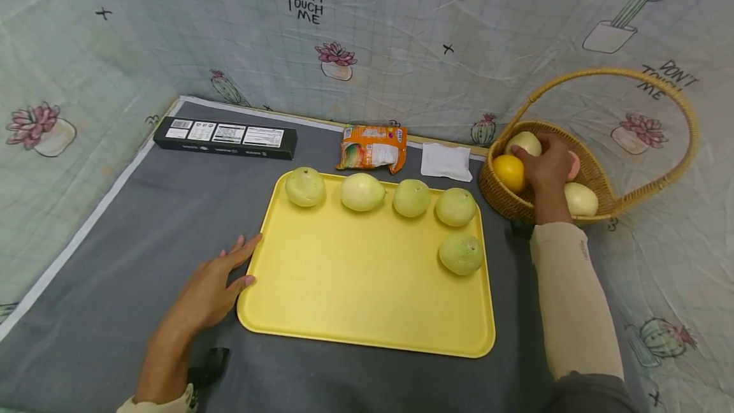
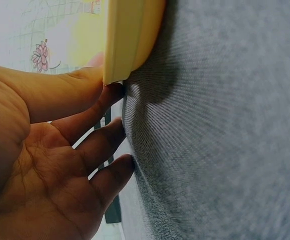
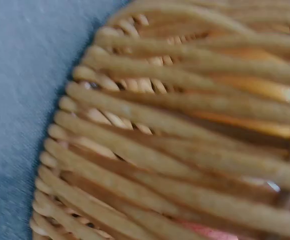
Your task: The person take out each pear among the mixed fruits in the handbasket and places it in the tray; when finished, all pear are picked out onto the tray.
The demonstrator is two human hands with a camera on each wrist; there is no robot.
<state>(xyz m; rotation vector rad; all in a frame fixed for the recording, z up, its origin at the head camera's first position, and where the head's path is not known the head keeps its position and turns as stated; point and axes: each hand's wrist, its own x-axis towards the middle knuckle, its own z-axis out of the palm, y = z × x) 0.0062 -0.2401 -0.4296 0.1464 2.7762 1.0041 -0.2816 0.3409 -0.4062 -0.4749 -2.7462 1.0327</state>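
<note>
My left hand (image 1: pixel 209 289) rests at the left edge of a yellow tray (image 1: pixel 355 285). In the left wrist view its thumb (image 2: pixel 64 95) touches the tray's rim, with the other fingers loosely extended beside it. Inside a wicker basket (image 1: pixel 510 208) at the right, my right hand (image 1: pixel 552 161) holds a pale green fruit (image 1: pixel 524 143), its thumb across the near side; some fingertips are hidden. A yellow-orange fruit (image 1: pixel 509 172), a pinkish fruit (image 1: pixel 574 166) and a whitish fruit (image 1: pixel 581 200) lie around that hand. Basket weave fills the right wrist view, hiding the hand.
Several pale green fruits line the tray's back and right side, one being a pear-shaped fruit (image 1: pixel 362 192). Behind the tray lie a black box (image 1: pixel 225 137), an orange packet (image 1: pixel 373 148) and a white packet (image 1: pixel 446 161). The basket's tall handle (image 1: pixel 685 113) arches up at the right.
</note>
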